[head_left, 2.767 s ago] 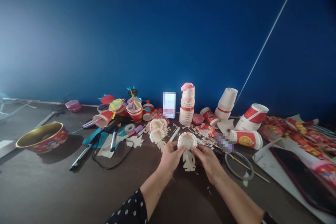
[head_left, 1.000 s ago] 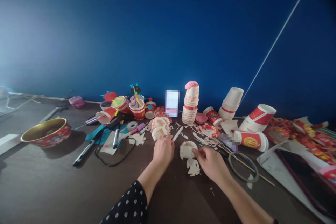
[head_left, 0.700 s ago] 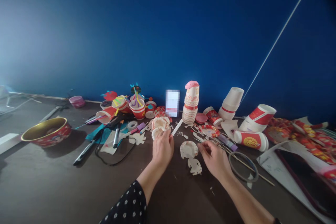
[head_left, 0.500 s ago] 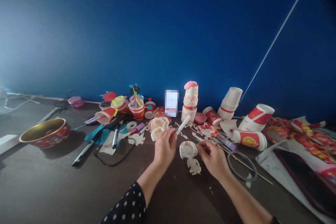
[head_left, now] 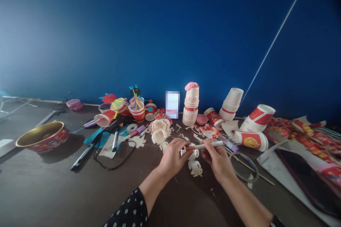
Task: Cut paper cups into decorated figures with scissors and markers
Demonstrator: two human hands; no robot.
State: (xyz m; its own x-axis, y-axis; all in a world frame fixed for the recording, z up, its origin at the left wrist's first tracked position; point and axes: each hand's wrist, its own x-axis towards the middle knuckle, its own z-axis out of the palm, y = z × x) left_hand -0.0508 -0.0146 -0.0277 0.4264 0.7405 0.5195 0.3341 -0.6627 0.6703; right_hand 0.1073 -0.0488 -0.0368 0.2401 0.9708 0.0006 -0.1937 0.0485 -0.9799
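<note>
White pen held up, dark cluttered tabletop, blue wall behind

Free near-left tabletop, cup stack beyond

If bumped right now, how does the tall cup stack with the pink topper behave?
The tall cup stack likely tips: narrow for its height. Its pink topper could fall, apparently just perched on top. Probably light: cups look like paper.
</note>
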